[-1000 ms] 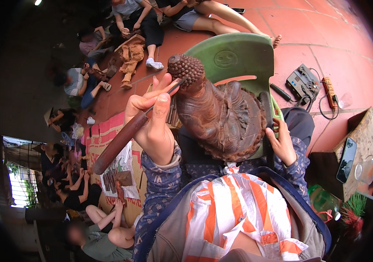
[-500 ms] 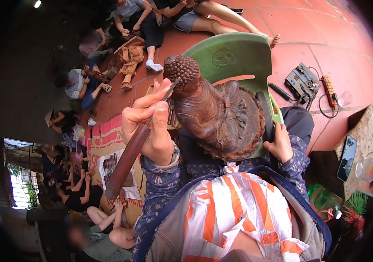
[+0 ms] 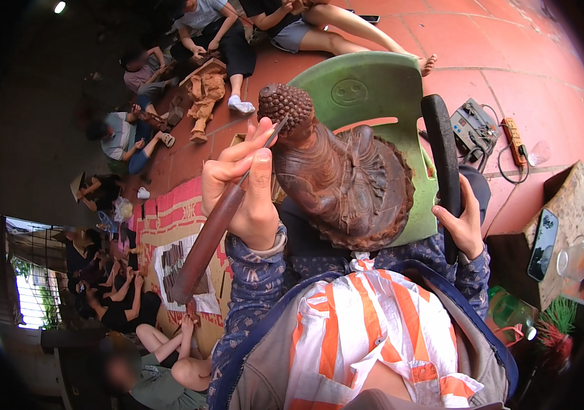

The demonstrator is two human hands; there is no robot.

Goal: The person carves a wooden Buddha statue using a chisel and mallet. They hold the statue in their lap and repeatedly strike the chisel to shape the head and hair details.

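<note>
Chisel (image 3: 210,242) at statue's knobbly head (image 3: 283,106)

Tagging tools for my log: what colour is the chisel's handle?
The chisel's handle is dark reddish brown, best seen in the head view.

Phone (image 3: 543,244) on box (image 3: 574,208) — both right of statue (image 3: 353,181).

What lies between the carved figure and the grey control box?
In the head view: a strip of green chair, then the dark bar held in the right hand.
</note>
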